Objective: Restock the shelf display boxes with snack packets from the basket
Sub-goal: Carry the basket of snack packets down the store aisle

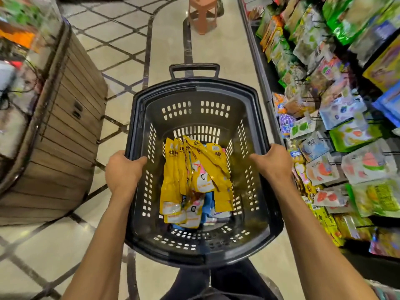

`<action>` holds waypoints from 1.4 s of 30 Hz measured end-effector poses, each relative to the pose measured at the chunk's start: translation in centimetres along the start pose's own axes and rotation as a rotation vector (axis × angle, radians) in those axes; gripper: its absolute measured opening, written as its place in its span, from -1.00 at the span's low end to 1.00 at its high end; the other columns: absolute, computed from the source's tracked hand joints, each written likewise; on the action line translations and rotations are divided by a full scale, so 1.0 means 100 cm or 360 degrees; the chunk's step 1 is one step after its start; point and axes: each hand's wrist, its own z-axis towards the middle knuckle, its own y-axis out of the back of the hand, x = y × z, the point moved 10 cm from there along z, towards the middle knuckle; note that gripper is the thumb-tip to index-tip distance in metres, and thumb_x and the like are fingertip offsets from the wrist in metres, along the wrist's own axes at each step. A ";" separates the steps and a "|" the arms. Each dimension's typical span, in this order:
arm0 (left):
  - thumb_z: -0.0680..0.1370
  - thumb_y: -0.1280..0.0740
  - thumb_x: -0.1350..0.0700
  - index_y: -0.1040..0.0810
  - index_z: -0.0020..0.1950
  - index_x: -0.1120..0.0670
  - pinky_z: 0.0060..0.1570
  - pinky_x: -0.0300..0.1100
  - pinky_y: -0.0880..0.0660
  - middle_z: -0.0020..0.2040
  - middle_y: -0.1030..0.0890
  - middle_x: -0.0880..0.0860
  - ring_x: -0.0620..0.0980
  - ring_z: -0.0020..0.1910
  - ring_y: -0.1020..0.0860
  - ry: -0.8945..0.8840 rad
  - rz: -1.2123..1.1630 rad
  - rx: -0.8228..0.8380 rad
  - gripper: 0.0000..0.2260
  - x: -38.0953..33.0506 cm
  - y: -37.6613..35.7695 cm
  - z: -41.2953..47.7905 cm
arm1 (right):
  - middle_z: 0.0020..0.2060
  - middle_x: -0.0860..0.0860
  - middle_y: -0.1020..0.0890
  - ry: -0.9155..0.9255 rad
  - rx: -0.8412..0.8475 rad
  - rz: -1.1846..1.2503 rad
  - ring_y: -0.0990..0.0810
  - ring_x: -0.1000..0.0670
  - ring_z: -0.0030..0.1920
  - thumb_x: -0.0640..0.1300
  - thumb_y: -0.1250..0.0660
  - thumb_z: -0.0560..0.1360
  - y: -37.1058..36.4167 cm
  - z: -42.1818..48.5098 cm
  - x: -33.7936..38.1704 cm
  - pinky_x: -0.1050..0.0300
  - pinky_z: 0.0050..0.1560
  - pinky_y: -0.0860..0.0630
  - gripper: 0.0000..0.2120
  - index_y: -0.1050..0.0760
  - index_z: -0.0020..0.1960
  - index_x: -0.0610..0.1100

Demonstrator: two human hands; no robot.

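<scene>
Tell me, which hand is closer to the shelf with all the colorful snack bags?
Right. The right hand holds the basket rim on the side beside the shelf; the left hand holds the opposite rim, across the basket.

The basket (201, 118) is in the middle, over the floor (54, 252), right in front of the person. The left hand (122, 172) grips its left rim and the right hand (271, 162) grips its right rim. The snack packets (194, 180) lie in a pile inside it. The shelf (337, 109) is on the right. A wooden stand (62, 135) is on the left. A stool (202, 14) is far ahead, past the basket handle (194, 69).
</scene>
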 end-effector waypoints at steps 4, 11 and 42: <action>0.44 -0.47 0.01 -0.53 0.00 0.11 -0.17 -0.12 -0.40 -0.07 -0.61 0.18 0.21 -0.01 -0.59 -0.0067 0.0036 -0.0047 -0.74 -0.055 -0.011 0.054 | -0.29 -0.10 -0.52 0.0040 0.0000 0.0078 -0.49 -0.12 -0.27 0.03 -0.48 0.32 -0.009 0.064 0.037 0.11 -0.24 -0.36 -0.60 -0.38 -0.19 -0.25; 0.43 -0.48 -0.03 -0.52 0.25 0.25 0.02 0.00 -0.50 0.08 -0.63 0.22 0.22 0.12 -0.57 -0.0024 0.0057 -0.0170 -0.49 -0.154 -0.030 0.147 | -0.30 -0.07 -0.58 0.0062 0.0102 0.0318 -0.56 -0.10 -0.28 0.03 -0.49 0.30 -0.016 0.192 0.106 0.04 -0.23 -0.54 -0.71 -0.50 -0.19 -0.15; 0.44 -0.44 -0.12 -0.62 0.06 0.17 -0.15 -0.08 -0.51 -0.08 -0.68 0.14 0.17 -0.10 -0.63 -0.0212 -0.0091 -0.0114 -0.62 -0.483 -0.124 0.661 | -0.46 -0.01 -0.44 0.0042 -0.0104 0.0222 -0.49 -0.13 -0.32 0.11 -0.48 0.37 -0.073 0.659 0.463 0.09 -0.31 -0.30 -0.58 -0.39 -0.33 -0.18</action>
